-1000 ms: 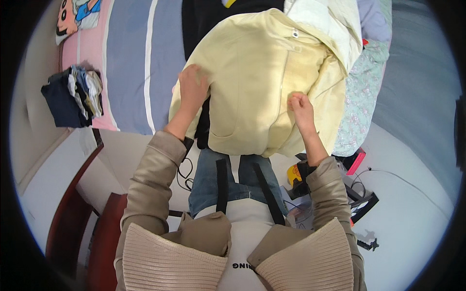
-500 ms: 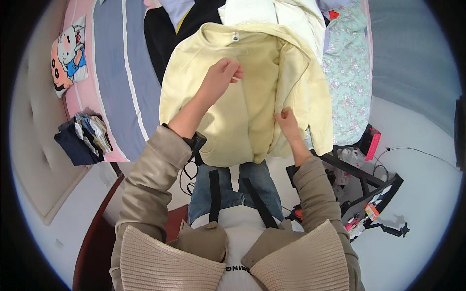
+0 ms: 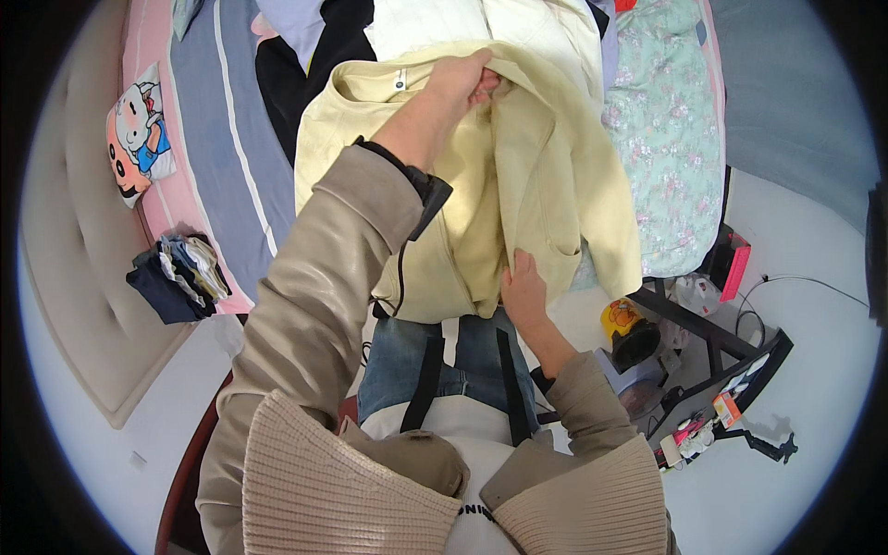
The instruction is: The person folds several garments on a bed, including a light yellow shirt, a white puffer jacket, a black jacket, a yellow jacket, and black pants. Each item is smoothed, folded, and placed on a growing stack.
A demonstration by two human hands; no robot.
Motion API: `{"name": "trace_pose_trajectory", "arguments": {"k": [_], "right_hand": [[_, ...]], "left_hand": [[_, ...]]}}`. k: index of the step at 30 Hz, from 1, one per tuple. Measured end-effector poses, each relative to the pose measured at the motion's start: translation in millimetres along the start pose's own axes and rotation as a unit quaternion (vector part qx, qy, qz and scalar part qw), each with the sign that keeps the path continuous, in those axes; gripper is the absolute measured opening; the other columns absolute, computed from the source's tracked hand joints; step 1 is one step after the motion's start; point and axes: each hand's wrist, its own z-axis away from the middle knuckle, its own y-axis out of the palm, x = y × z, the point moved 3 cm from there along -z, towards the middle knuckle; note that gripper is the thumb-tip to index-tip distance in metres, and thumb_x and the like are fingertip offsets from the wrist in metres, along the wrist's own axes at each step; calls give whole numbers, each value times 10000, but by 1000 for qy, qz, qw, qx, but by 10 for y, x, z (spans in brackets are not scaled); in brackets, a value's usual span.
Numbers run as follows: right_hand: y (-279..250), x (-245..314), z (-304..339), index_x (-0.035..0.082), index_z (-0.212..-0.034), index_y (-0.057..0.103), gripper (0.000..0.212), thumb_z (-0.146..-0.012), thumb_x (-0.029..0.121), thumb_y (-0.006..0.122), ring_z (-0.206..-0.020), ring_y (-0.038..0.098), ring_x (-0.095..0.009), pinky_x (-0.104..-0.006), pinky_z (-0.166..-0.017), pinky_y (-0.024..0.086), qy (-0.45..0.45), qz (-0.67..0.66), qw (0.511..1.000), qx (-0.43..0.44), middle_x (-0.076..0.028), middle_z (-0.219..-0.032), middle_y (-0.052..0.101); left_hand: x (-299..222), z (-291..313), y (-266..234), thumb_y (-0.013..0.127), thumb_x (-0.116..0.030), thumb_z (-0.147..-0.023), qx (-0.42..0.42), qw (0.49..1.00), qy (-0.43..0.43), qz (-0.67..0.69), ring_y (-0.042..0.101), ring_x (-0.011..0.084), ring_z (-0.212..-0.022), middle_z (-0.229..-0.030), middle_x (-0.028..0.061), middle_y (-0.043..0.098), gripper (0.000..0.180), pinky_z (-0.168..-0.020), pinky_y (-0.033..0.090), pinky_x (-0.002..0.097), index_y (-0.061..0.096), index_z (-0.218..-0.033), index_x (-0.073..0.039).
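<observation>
A pale yellow jacket (image 3: 546, 176) lies spread on the bed in front of me, collar at the far end. My left hand (image 3: 460, 81) reaches far over it and pinches the front edge near the collar. Down at the hem, close to my knees, my right hand (image 3: 524, 289) grips the same front edge. Between the two hands the front panel is folded over toward the middle. My tan sleeves partly hide the jacket's left side.
More clothes lie on the bed: a black garment (image 3: 305, 55), a white one (image 3: 435, 23), a floral green sheet (image 3: 671, 139). A folded dark pile (image 3: 176, 277) and a cartoon pillow (image 3: 139, 134) sit at left. A black stand (image 3: 731, 370) with small items is at right.
My left hand has slid up the jacket from its middle to the collar. My right hand moved down to the hem. The jacket's right front now lies folded inward.
</observation>
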Motion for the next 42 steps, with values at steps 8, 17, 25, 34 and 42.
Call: {"name": "trace_pose_trajectory", "arguments": {"k": [8, 17, 25, 34, 42], "right_hand": [[73, 591, 395, 71, -1318, 377, 629, -713, 31, 541, -657, 544, -244, -322, -513, 489, -260, 89, 961, 19, -95, -824, 456], [507, 427, 312, 138, -1379, 293, 701, -730, -14, 509, -760, 558, -296, -353, -630, 511, -224, 58, 962, 145, -132, -846, 475], [538, 352, 311, 82, -1299, 385, 513, -800, -9, 462, -756, 569, -323, -384, -637, 483, -161, -121, 973, 110, -175, -954, 525], [206, -1287, 3, -16, -1112, 465, 293, -898, 182, 490, -788, 551, -209, -328, -721, 478, 366, -650, 655, -120, -93, -928, 525], [324, -1891, -445, -64, -1131, 449, 331, -886, 145, 524, -891, 543, -257, -399, -831, 475, 424, -756, 438, -238, -163, -1029, 530]], "left_hand": [[-577, 52, -725, 542, -340, -882, -64, 909, 278, -304, 355, 41, -487, -523, -64, 412, 392, -461, 308, 227, 506, -636, -36], [-60, 142, -948, 644, -440, -784, -23, 871, 238, -430, 525, 115, -658, -712, 18, 562, 483, -652, 437, 261, 584, -923, 18], [-88, 68, -895, 611, -311, -814, -142, 778, 384, -476, 586, 252, -704, -723, 118, 593, 414, -699, 460, 325, 554, -995, 57], [425, 726, -690, 646, -122, -750, -211, 596, 562, -534, 462, 347, -1079, -1144, 189, 507, 406, -939, 362, 403, 501, -1108, 4], [1053, 1348, -897, 587, 1, -734, -110, 733, 457, -491, 422, 355, -1101, -1163, 189, 474, 322, -963, 337, 404, 513, -1047, -7]]}}
